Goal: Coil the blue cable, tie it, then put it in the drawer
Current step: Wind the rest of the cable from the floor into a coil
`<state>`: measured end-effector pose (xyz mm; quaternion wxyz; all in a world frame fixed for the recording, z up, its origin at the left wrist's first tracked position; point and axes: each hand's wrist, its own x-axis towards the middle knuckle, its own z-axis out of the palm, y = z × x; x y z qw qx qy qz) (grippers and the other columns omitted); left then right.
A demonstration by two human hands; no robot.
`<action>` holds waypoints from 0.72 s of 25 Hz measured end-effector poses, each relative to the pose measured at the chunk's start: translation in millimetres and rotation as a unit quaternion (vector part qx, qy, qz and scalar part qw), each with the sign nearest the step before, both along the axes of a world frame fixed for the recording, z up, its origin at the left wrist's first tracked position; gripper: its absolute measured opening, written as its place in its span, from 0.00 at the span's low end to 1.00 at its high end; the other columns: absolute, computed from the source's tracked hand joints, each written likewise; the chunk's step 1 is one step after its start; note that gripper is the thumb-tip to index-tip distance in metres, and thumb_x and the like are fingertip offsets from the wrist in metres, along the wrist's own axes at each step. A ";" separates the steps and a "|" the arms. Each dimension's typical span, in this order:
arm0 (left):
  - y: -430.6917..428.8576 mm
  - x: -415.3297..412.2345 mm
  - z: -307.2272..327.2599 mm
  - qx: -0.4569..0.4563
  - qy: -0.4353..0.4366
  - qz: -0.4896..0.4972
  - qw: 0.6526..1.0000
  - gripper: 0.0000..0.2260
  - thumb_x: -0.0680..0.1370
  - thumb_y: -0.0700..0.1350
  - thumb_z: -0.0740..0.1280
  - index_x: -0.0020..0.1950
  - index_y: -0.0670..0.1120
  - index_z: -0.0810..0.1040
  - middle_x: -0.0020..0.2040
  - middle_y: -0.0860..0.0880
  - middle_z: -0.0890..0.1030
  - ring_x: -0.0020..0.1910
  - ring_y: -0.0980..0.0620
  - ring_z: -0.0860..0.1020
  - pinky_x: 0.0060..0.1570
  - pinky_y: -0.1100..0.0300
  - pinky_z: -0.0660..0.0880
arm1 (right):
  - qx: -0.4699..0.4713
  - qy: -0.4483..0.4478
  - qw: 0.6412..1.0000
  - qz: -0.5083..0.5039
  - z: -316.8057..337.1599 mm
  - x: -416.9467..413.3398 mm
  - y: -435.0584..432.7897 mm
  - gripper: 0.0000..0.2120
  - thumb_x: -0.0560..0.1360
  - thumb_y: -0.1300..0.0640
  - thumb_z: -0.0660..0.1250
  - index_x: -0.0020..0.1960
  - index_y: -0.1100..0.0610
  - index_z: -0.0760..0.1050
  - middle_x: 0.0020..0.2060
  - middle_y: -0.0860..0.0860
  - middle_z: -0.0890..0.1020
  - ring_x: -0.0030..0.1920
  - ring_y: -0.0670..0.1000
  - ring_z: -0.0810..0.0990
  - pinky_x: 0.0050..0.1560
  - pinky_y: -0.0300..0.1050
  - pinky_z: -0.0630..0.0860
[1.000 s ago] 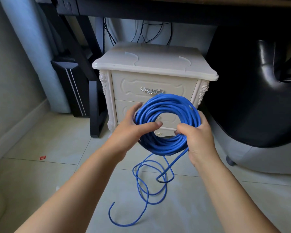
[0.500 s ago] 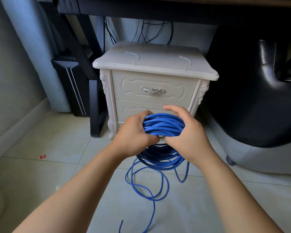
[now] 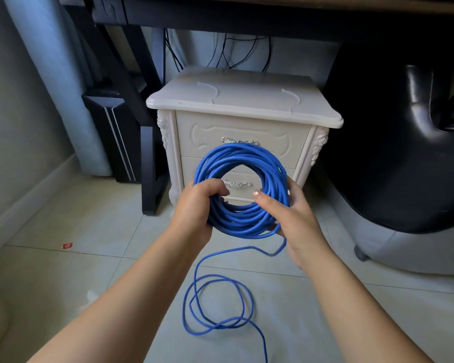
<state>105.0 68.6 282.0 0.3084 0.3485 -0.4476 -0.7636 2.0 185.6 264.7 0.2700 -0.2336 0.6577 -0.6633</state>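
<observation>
Upright in front of the cream two-drawer nightstand (image 3: 243, 119), the thick round coil of blue cable (image 3: 243, 163) is held in both hands. The left hand (image 3: 194, 210) has its grip closed around the coil's lower left side, fingers curled through the opening. The right hand (image 3: 294, 218) clasps the lower right side, thumb inside the ring and fingers behind it. Both drawers (image 3: 243, 137) are closed; the lower silver handle (image 3: 237, 183) shows through the coil's centre. From the coil's bottom, near the right hand, the uncoiled tail drops to the pale tiled floor (image 3: 63, 271), lying there in loose loops between the forearms.
</observation>
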 end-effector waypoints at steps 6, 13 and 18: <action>10.1 -2.0 -6.5 0.082 0.027 0.006 0.996 0.07 0.68 0.34 0.63 0.36 0.46 0.71 0.31 0.48 0.65 0.31 0.50 0.65 0.40 0.53 0.66 | -0.004 -0.067 0.997 -0.029 -1.3 15.6 -7.2 0.21 0.70 0.54 0.76 0.61 0.51 0.75 0.49 0.52 0.85 0.48 0.50 0.86 0.50 0.51 0.82; 10.8 5.1 -14.8 -0.030 -0.076 -0.176 0.981 0.10 0.71 0.43 0.74 0.50 0.48 0.78 0.47 0.44 0.84 0.48 0.50 0.82 0.59 0.51 0.76 | -0.029 -0.103 0.988 -0.113 2.9 -7.7 -1.3 0.14 0.67 0.72 0.67 0.47 0.56 0.76 0.40 0.56 0.77 0.41 0.55 0.78 0.44 0.49 0.75; -1.2 8.8 -2.9 -0.181 -0.043 -0.186 0.965 0.36 0.68 0.44 0.79 0.71 0.57 0.67 0.62 0.55 0.79 0.58 0.59 0.79 0.58 0.61 0.76 | -0.008 0.056 0.992 -0.109 15.2 -14.5 6.3 0.18 0.66 0.73 0.67 0.47 0.53 0.76 0.36 0.47 0.78 0.36 0.46 0.77 0.40 0.41 0.73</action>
